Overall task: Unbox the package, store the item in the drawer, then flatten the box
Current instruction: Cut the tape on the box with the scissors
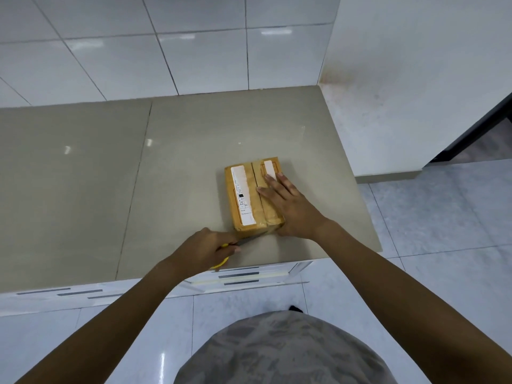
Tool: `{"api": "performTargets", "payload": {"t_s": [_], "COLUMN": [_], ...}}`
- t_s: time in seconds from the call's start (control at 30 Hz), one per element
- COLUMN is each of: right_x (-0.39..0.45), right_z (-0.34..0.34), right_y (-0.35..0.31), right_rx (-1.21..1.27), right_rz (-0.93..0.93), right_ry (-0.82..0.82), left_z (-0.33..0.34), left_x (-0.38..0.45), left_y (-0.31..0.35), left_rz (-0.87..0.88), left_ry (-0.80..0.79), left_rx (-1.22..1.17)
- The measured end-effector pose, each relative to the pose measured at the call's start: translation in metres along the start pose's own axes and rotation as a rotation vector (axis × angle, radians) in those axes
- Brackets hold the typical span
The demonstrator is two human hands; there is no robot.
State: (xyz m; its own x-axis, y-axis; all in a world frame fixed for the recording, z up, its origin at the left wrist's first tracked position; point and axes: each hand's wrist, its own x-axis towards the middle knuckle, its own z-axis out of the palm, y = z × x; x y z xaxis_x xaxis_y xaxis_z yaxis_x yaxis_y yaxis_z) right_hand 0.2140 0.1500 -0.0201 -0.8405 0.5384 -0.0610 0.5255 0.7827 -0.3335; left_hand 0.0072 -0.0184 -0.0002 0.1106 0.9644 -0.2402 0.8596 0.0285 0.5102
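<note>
A small brown cardboard box (245, 195), taped shut and bearing white labels, lies on the beige countertop (180, 167) near its front right corner. My right hand (288, 206) rests flat on the box's right half, fingers spread, pressing it down. My left hand (207, 249) is closed around a yellow-handled utility knife (243, 241). The knife's dark blade points right and touches the box's near bottom edge. The box's contents are hidden.
White drawer fronts (243, 274) with dark handle slots run below the counter's front edge. A tiled wall stands behind the counter, a white wall to its right. A dark doorway edge (476, 128) shows at far right. Glossy floor tiles lie below.
</note>
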Motion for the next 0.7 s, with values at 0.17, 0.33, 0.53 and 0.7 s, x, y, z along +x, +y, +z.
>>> {"api": "performTargets", "payload": {"t_s": [0.17,0.33,0.53,0.7], "right_x": [0.0,-0.001,-0.002,-0.003], "right_z": [0.001,-0.001,-0.003,0.0], "right_y": [-0.001,-0.004,-0.007,-0.007], "right_rx": [-0.01,-0.034,-0.027,-0.046], "right_rz": [0.001,0.008,0.022,0.02], "right_ry": [0.016,-0.001,-0.004,0.019], "left_z": [-0.008,-0.006,-0.014,-0.019], "left_x": [-0.02,-0.005,0.014,0.019], "left_y": [-0.023,-0.01,0.001,0.012], "left_rz": [-0.074,-0.045,-0.037,-0.202], "left_ry": [-0.018,0.033,-0.042,-0.124], "left_rx": [-0.042,-0.052,-0.136,-0.461]}}
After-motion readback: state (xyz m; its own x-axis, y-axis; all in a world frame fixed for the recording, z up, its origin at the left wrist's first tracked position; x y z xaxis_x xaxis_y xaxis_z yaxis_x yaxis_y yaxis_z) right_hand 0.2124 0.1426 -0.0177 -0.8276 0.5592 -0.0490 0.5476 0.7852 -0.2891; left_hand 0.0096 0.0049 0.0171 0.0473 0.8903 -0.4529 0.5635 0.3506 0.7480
